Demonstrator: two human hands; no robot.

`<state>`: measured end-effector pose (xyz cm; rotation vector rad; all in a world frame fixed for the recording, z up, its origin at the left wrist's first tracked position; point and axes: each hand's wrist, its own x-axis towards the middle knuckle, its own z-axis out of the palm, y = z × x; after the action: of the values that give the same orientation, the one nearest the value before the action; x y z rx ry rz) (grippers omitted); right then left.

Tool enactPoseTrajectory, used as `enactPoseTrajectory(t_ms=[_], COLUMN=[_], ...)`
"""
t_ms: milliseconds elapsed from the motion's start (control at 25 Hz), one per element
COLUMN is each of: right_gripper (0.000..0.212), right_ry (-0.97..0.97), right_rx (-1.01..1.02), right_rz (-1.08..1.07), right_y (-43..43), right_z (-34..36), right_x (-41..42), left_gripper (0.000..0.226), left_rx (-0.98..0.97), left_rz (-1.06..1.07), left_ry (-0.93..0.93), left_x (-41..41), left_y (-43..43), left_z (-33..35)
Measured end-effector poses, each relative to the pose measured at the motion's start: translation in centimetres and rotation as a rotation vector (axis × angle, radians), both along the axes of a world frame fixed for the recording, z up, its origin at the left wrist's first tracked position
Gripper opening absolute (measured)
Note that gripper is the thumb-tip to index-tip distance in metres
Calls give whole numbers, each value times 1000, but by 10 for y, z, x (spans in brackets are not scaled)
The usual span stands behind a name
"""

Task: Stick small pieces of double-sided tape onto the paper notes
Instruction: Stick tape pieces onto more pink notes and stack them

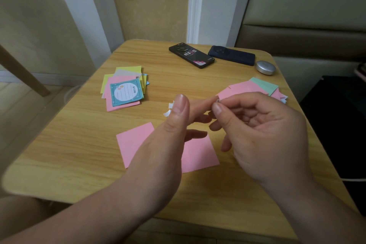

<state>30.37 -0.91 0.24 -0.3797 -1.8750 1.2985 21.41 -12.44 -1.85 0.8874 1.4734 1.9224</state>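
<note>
Tape piece — right hand pinching, pink note

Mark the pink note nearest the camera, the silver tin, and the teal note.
pink note (134, 142): head view, bare left half.
silver tin (265, 67): head view, lid centre.
teal note (126, 92): head view, white circle.

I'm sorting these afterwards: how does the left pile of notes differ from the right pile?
The left pile is topped by a teal printed note; the right pile shows only plain sheets. The left pile adds yellow to its pink, the right pile mint green. The left pile lies in full view; the right hand hides part of the right pile. Both are loosely fanned.
</note>
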Motion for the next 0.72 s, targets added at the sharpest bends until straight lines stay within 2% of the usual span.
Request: enactPoseTrajectory(t_ms=[280, 440, 560, 640, 720], right_gripper=[11, 16, 16, 16, 14], right_ry=[36, -9, -42, -30, -6], right_rx=[33, -9, 82, 159, 259], right_rz=[61, 17, -40, -84, -131], right_y=[3, 5, 7, 7, 7], right_z=[0, 1, 0, -1, -2], right_x=[3, 1, 1, 0, 0], left_gripper=[70, 67, 68, 71, 82], left_rx=[-54, -59, -71, -71, -52], left_rz=[15, 10, -8, -19, -66], left_ry=[88, 122, 129, 73, -60], left_x=[-3, -5, -6, -4, -1], left_y=[-3, -5, -4, -2, 0], left_z=[-1, 1, 1, 3, 4])
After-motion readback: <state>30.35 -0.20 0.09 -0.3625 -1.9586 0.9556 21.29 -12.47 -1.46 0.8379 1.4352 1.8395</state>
